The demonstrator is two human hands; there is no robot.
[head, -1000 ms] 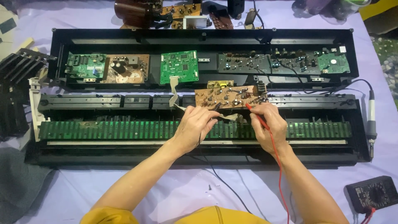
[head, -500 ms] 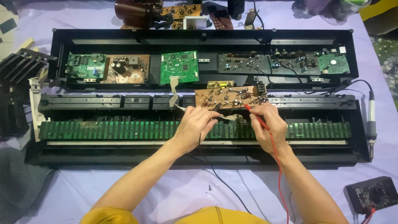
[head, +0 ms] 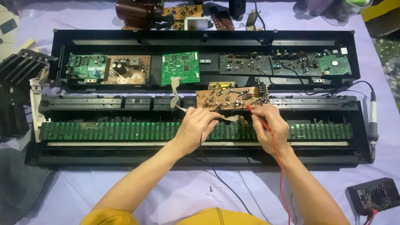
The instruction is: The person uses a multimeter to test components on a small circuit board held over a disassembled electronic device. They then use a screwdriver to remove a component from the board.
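Note:
A brown circuit board (head: 227, 98) with small parts lies loose across the opened keyboard chassis (head: 200, 148). My left hand (head: 196, 127) is closed on a black test probe whose tip reaches the board's near edge; its black lead (head: 216, 177) trails toward me. My right hand (head: 271, 127) pinches a red test probe (head: 256, 118) with its tip on the board; the red lead (head: 281, 179) runs down along my forearm. A black multimeter (head: 373, 196) sits at the lower right on the purple cloth.
The upper black case half (head: 204, 39) holds green and brown circuit boards (head: 180, 67). A long green contact strip (head: 108, 130) crosses the chassis. A soldering iron (head: 372, 125) lies at the right, black key parts (head: 16, 83) at the left, a small screw (head: 210, 188) near me.

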